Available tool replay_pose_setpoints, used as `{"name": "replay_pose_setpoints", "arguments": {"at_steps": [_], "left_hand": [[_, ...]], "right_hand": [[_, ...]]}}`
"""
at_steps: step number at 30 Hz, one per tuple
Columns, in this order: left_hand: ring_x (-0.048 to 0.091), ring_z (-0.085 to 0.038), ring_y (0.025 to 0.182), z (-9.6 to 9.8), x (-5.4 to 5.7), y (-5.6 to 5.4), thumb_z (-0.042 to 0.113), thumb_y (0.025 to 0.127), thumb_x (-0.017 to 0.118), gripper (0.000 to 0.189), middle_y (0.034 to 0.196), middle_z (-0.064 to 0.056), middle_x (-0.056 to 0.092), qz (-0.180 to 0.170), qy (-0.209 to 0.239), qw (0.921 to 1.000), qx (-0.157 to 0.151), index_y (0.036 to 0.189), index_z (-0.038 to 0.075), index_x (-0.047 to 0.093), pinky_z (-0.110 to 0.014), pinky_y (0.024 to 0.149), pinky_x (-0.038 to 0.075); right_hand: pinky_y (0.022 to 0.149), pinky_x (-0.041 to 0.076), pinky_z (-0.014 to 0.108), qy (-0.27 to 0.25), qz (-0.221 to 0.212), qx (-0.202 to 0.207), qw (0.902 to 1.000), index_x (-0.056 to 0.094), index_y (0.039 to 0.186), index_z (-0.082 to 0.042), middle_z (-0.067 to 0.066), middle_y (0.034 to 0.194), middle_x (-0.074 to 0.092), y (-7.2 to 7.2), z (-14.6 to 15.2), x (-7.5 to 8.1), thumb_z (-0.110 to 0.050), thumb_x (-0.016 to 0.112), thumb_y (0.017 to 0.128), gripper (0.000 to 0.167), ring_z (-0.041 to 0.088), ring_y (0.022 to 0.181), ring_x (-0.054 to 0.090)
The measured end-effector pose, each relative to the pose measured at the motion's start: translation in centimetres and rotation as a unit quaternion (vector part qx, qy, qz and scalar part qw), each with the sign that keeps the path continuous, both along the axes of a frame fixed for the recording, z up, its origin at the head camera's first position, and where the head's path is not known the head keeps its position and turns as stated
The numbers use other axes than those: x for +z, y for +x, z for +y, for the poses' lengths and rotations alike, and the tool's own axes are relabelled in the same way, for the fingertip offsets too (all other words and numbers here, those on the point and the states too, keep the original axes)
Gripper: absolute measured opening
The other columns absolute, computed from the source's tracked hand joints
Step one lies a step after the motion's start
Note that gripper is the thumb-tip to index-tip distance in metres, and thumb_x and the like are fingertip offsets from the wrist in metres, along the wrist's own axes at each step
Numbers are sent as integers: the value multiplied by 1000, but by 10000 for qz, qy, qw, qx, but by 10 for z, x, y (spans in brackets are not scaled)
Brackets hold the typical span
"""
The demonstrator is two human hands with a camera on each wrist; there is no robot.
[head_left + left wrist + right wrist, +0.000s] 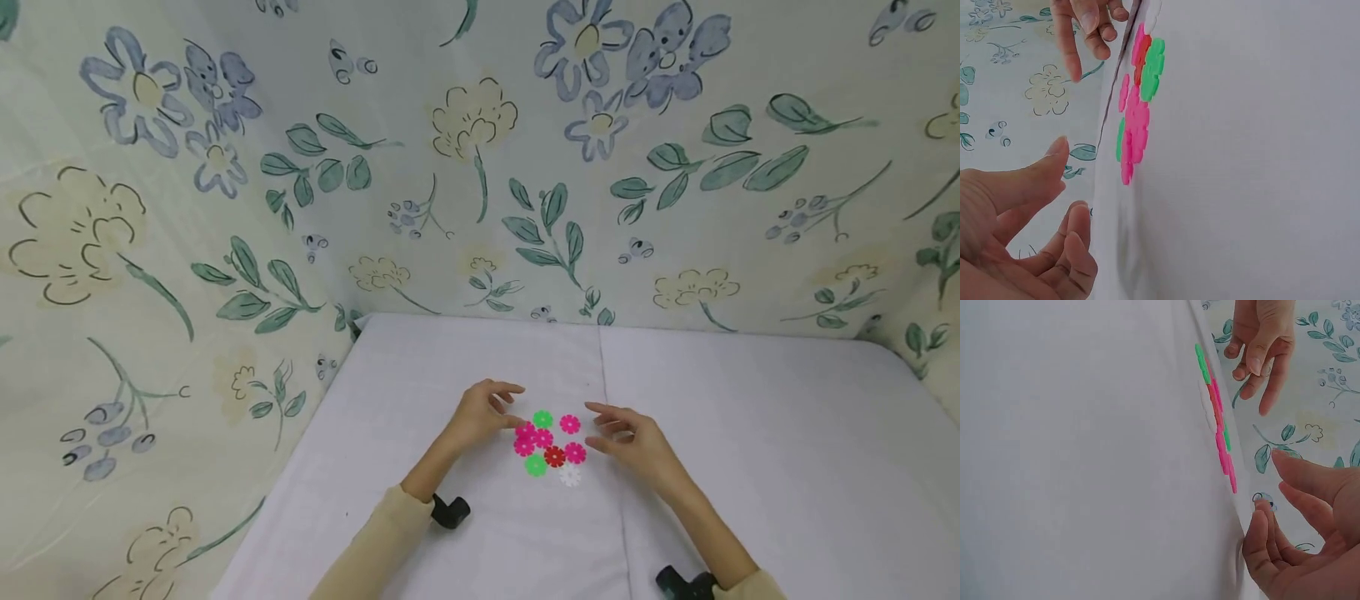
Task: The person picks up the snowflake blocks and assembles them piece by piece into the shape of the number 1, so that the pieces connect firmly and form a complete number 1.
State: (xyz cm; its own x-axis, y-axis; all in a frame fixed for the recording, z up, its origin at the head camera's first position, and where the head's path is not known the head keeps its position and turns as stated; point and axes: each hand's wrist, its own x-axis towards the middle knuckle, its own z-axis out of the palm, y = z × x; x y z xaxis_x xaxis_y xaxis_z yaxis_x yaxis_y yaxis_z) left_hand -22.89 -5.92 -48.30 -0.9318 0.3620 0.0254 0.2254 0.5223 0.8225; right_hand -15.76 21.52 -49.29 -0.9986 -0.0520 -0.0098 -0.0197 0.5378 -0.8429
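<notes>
Flat notched plastic discs, shaped like small flowers, lie in a cluster on the white cloth. Several are pink, two are green, one is red and one is white. To the left of the cluster is my left hand, its thumb tip close by the leftmost pink discs and its fingers loosely bent. My right hand hovers on the other side, thumb and fingers parted, pointing toward the discs. In both wrist views, a gap shows between thumb and fingers, with nothing held.
The table is covered by a white cloth with a seam running front to back. Behind it and to the left hangs a flower-printed curtain. A dark camera mount sits on the left wrist, another on the right.
</notes>
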Motion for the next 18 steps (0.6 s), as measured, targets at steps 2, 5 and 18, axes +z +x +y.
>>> {"name": "replay_pose_setpoints", "arguments": {"at_steps": [2,5,18], "left_hand": [[63,-21,90,-1,-1,-1,7,79,89,45,110,-14,71,-122,151,9998,-42,122,9,76,-22,70,50],[60,-20,88,-2,-6,-4,4,79,89,40,108,-13,72,-214,114,9996,-126,117,8,79,-22,70,48],[55,-13,80,3,-16,-4,7,77,91,29,97,-6,68,-122,-502,9982,-289,105,12,83,-24,68,47]], "right_hand": [[78,54,19,-226,-210,79,9995,66,139,-12,15,120,69,-1,0,-2,-18,83,89,53,22,99,64],[71,54,19,-460,-405,195,9979,68,134,-5,17,115,70,0,-1,-5,-11,82,88,48,20,90,63],[65,51,20,-160,-399,147,9990,78,116,-6,11,107,74,-2,-8,-16,-10,85,84,32,15,81,58]]}}
